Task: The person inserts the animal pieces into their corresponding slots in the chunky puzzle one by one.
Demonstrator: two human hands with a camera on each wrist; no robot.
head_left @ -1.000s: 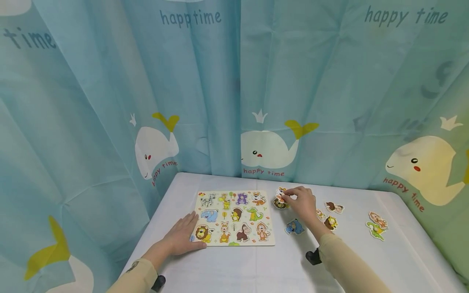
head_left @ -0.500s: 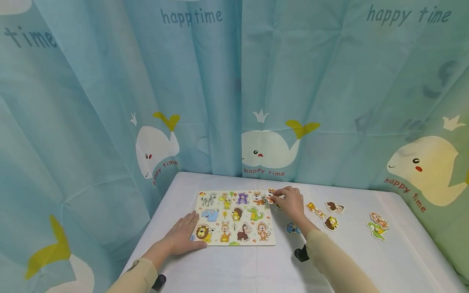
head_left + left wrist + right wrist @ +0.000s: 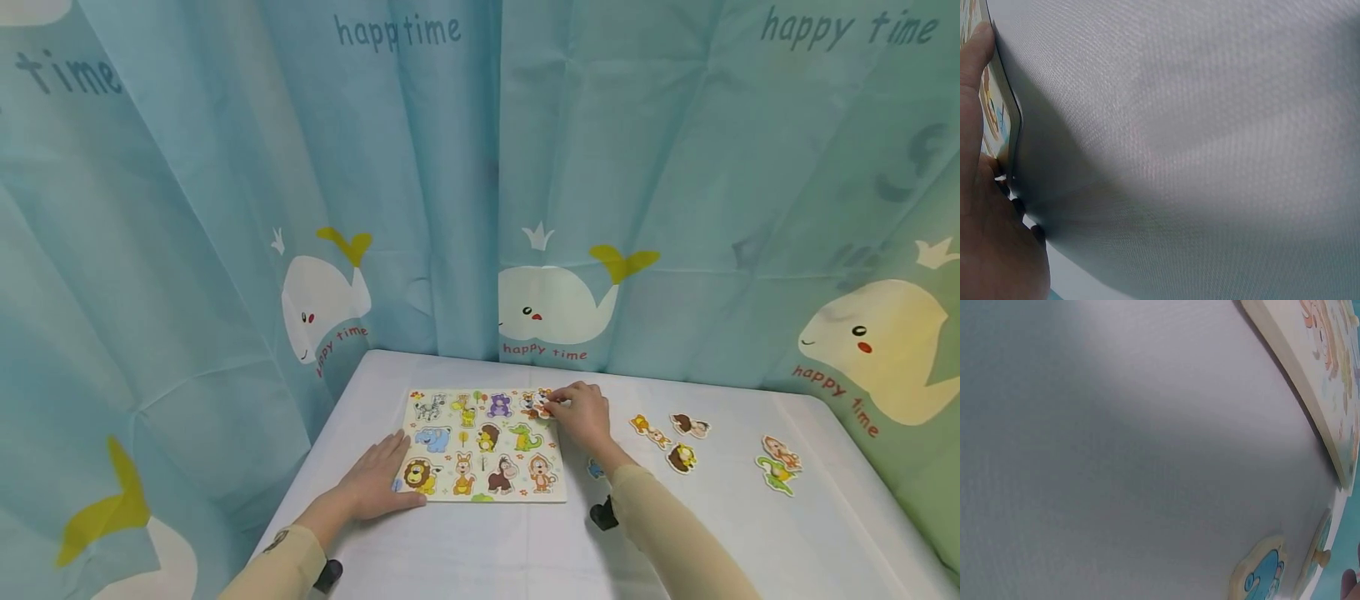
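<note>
My left hand [image 3: 378, 477] rests on the left edge of the animal puzzle board [image 3: 540, 498]. Its fingers lie along that side and its thumb is at the near left corner. In the left wrist view, the left hand [image 3: 991, 237] touches the rim of the board [image 3: 1007, 112]. Thumb and fingers of my right hand [image 3: 583, 417] pinch a tiger puzzle piece [image 3: 543, 403] over the printed tiger at the board's far right corner. The piece partly covers that picture. Only fingertips of the right hand show at the right wrist view's edge.
A blue elephant piece [image 3: 596, 468] lies beside the right forearm, partly hidden. Further right lie a gorilla piece [image 3: 690, 425], a kangaroo piece [image 3: 658, 437], a brown-and-yellow piece [image 3: 682, 457], a monkey piece [image 3: 782, 452] and a crocodile piece [image 3: 776, 475]. A curtain [image 3: 435, 208] hangs behind the table.
My right hand has carried the tiger piece leftward, from beside the board to above its far right corner. The left hand has stayed in place on the board.
</note>
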